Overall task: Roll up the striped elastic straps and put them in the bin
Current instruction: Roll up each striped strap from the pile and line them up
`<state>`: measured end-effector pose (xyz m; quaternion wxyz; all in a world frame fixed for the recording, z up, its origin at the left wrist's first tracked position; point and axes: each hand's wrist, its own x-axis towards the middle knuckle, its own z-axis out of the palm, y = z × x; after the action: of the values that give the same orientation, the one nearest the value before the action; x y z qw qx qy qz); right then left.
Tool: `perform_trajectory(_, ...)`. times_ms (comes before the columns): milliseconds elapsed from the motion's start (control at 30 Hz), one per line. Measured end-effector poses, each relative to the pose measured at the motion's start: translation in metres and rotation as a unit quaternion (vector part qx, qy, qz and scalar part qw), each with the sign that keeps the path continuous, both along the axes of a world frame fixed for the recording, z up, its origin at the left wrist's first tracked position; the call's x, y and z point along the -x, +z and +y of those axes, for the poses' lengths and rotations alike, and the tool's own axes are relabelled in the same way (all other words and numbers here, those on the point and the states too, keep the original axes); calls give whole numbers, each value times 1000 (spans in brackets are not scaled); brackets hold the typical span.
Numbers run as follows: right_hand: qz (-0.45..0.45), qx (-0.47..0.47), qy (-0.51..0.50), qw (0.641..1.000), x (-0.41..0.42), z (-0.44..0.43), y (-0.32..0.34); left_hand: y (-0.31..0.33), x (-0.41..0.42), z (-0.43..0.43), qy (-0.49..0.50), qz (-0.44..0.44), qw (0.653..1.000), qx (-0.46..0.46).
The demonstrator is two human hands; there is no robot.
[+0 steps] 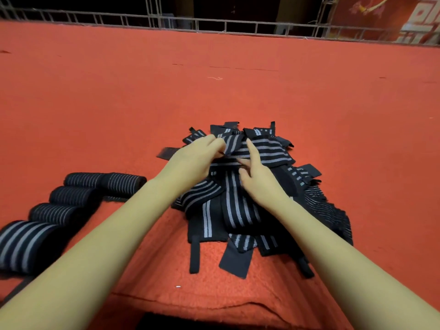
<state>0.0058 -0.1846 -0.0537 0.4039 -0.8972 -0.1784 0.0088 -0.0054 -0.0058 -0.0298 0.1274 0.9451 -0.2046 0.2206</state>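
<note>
Several rolls (59,206) lie on the cloth (238,86) at left, no bin shows, and a big pile (240,210) waits unrolled, its top strap (234,144) pinched by the left hand (194,161) and, it seems, by the right hand (258,179) too.

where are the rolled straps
Head view, left side: rolled black grey-striped elastic straps lie in a row on the red cloth, left of the loose pile.
</note>
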Motion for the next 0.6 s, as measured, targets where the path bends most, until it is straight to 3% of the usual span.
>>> perform_trajectory(67, 48, -131, -2, 990, 5, 2, 6, -4, 14, -7, -27, 5, 1000, 12)
perform_trajectory(167, 175, -334, -38, 925, 14, 2, 20, -11, 41, -20, -94, 9, 995, 16)
perform_trajectory(233, 203, -389, -30, 898, 23, -2, 26, -13, 57, -26, -105, 17, 994, 5)
perform_trajectory(333, 164, -321, 0, 933, 36, -9, 28, -14, 72, -26, -76, -5, 997, 28)
perform_trajectory(467, 171, -236, -14, 956, 53, -11, 25, -18, 67, -7, 49, 39, 988, 142)
perform_trajectory(600, 198, -245, -52, 948, 64, -18, 21, -40, 63, 6, 137, 149, 975, 97)
